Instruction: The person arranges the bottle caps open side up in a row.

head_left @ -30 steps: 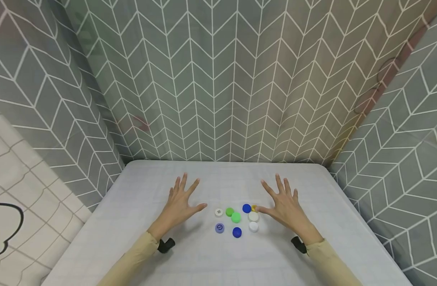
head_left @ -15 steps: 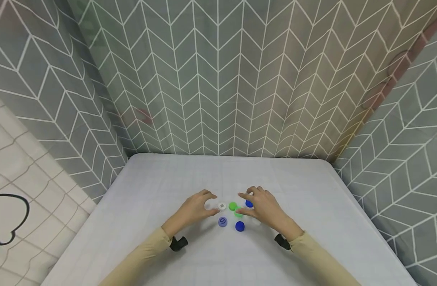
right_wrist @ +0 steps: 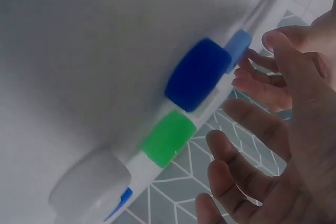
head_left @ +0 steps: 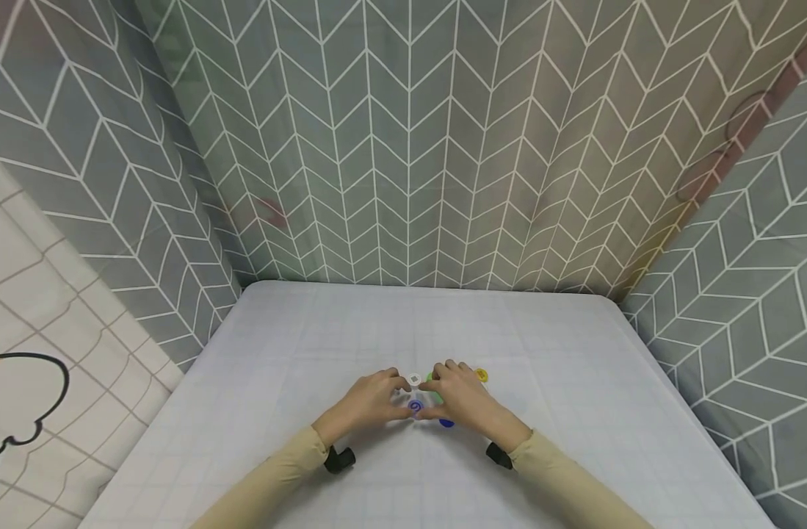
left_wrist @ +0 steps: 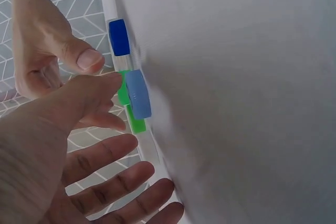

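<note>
Several round bottle caps lie on the white table. In the head view my left hand (head_left: 368,400) and right hand (head_left: 461,397) face each other over them, thumbs low and fingertips close together. Between the thumbs shows a light blue cap (head_left: 415,405) with a swirl, and behind it a white cap (head_left: 414,379). A dark blue cap (head_left: 446,423) peeks out below my right hand, which hides other caps. Fingers of the left hand (left_wrist: 113,182) spread loosely beside the light blue cap (left_wrist: 138,94). The right hand's fingers (right_wrist: 239,119) are bent and empty, near the dark blue cap (right_wrist: 199,74).
A yellow cap (head_left: 482,375) lies beyond my right hand. Green (right_wrist: 169,137) and white (right_wrist: 92,187) caps stand along the row in the right wrist view. Patterned curtains (head_left: 410,147) hang behind the table (head_left: 509,330) and at its sides.
Both hands have moved inward from wide apart, with spread fingers, to nearly meeting over the caps. Their fingers have bent. The head view has shifted slightly; the caps appear to stay in place.
</note>
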Demonstrator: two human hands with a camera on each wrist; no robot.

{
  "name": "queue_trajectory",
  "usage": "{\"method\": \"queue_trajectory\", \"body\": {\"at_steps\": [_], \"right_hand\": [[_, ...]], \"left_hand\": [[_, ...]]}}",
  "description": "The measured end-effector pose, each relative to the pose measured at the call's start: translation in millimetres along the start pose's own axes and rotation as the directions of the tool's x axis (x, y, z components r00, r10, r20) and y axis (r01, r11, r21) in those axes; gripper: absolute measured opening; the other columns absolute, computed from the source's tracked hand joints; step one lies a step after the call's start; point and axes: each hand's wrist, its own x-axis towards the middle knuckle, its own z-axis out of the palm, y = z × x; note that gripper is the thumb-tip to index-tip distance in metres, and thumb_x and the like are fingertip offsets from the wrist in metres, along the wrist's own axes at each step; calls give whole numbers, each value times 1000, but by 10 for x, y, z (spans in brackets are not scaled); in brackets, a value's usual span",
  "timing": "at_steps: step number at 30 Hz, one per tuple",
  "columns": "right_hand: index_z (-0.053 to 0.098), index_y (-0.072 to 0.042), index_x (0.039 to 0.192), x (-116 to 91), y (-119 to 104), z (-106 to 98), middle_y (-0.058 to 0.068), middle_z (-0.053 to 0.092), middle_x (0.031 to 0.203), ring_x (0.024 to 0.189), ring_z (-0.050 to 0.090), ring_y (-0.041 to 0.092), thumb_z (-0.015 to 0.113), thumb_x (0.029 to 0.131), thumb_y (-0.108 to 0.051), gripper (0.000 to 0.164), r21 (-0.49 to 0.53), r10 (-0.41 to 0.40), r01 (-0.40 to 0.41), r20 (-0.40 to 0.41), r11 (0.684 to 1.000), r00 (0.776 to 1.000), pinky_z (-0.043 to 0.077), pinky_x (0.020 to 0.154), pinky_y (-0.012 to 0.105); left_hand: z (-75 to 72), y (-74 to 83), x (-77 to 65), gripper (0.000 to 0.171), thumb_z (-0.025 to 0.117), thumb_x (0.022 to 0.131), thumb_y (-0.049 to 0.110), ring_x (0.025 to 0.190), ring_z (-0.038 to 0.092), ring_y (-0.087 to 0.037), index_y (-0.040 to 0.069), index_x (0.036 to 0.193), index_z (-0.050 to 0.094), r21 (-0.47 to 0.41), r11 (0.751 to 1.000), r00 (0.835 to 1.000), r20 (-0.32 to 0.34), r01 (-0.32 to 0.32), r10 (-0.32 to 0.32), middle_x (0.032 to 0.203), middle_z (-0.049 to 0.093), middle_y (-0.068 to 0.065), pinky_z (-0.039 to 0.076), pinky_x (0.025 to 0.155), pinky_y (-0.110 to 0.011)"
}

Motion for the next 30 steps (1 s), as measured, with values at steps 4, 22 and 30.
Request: {"method": "queue_trajectory", "body": {"at_steps": [4,22,30], "right_hand": [[76,-23,105,9,-16,37,-3,60,88,75,46,12,71,70,-64,54,2,-2,2,9,1000,1000,36,66,27],[77,-21,95,1,-35,105,-2,64,90,81,52,15,79,74,-44,31,68,-2,1,24,998,1000,38,72,30],[78,-20,92,2,-60,122,-3,64,88,81,53,14,79,75,-41,27,103,-12,8,37,995,999,37,71,29]], "left_hand": [[22,-1,-6,46,74,76,53,88,62,-13,19,107,71,23,1000,1000,2,-10,10,103,64,2,51,69,-26],[62,1,8,34,76,78,48,83,52,-6,23,101,75,42,998,999,13,-36,35,97,63,6,45,68,-20],[78,15,1,32,77,78,43,80,51,-4,21,101,76,8,999,999,35,-41,40,97,65,6,44,65,-18]]}}
